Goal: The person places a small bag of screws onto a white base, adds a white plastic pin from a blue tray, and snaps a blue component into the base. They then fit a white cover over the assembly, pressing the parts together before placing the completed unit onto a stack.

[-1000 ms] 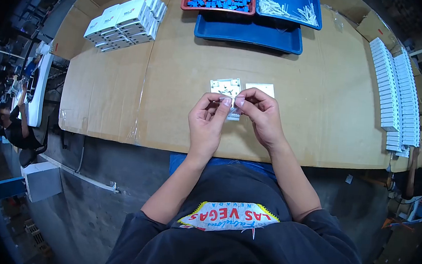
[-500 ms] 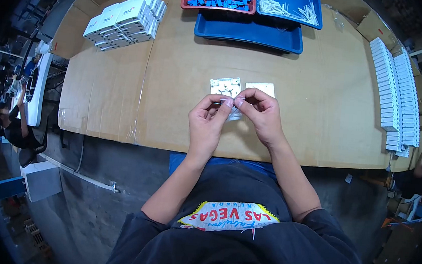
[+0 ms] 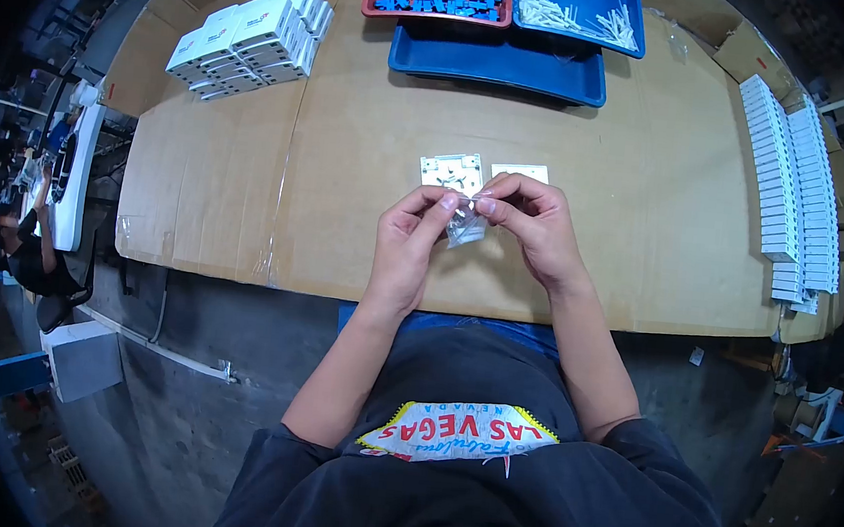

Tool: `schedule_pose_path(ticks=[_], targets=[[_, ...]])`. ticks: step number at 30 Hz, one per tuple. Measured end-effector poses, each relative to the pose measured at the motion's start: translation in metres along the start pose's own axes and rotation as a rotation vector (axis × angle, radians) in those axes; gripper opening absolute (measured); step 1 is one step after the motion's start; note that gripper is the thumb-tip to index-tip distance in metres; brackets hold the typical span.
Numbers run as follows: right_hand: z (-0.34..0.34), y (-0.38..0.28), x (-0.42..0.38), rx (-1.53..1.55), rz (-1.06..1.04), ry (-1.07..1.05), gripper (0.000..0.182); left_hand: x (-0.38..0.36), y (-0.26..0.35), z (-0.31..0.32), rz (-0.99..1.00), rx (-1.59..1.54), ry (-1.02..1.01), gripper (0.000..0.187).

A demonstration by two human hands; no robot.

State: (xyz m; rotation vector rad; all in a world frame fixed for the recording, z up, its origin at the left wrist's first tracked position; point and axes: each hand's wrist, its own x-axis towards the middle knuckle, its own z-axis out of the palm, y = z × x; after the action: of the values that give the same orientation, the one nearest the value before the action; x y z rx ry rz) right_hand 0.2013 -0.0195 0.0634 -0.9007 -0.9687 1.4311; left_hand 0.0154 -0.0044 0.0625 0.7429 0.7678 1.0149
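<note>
Between my two hands hangs a small clear plastic bag (image 3: 464,229), its top edge pinched on both sides. Some small pale pieces seem to lie inside it, too small to name. My left hand (image 3: 410,237) grips the bag's left side between thumb and fingertips. On its right side, my right hand (image 3: 537,231) pinches it the same way. Just beyond the hands lies an open white plastic case (image 3: 450,171) with small dark marks inside. Beside it is a flat white cover (image 3: 520,172), partly hidden by my right hand.
White boxes (image 3: 251,38) are stacked at the back left. A red tray (image 3: 436,14) of blue parts, a blue tray (image 3: 574,38) of white sticks and another blue tray (image 3: 499,68) stand at the back. Rows of white cases (image 3: 790,185) line the right edge of the cardboard-covered table (image 3: 353,137).
My hands have moved slightly apart. The bag now shows more fully, hanging below the fingertips. At the far right, a person's dark shape has shifted.
</note>
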Motion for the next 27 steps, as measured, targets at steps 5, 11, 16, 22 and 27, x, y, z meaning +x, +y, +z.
schedule_pose_path(ticks=[5, 11, 16, 22, 27], targets=[[-0.008, -0.002, -0.002, -0.064, -0.124, -0.044, 0.009, 0.003, -0.006, -0.023, -0.340, -0.045, -0.099, 0.050], [-0.022, -0.007, -0.006, -0.182, -0.122, -0.085, 0.018, 0.002, -0.005, -0.024, -0.282, -0.140, -0.053, 0.022], [-0.023, -0.018, -0.007, -0.144, -0.044, -0.033, 0.031, 0.003, -0.004, -0.017, -0.178, -0.015, 0.029, 0.017], [-0.009, -0.004, -0.008, -0.204, 0.004, 0.010, 0.046, 0.003, -0.010, -0.011, -0.026, 0.101, 0.071, 0.015], [-0.002, 0.005, -0.006, -0.191, -0.011, -0.024, 0.048, 0.003, -0.017, -0.012, 0.021, 0.153, 0.040, 0.013]])
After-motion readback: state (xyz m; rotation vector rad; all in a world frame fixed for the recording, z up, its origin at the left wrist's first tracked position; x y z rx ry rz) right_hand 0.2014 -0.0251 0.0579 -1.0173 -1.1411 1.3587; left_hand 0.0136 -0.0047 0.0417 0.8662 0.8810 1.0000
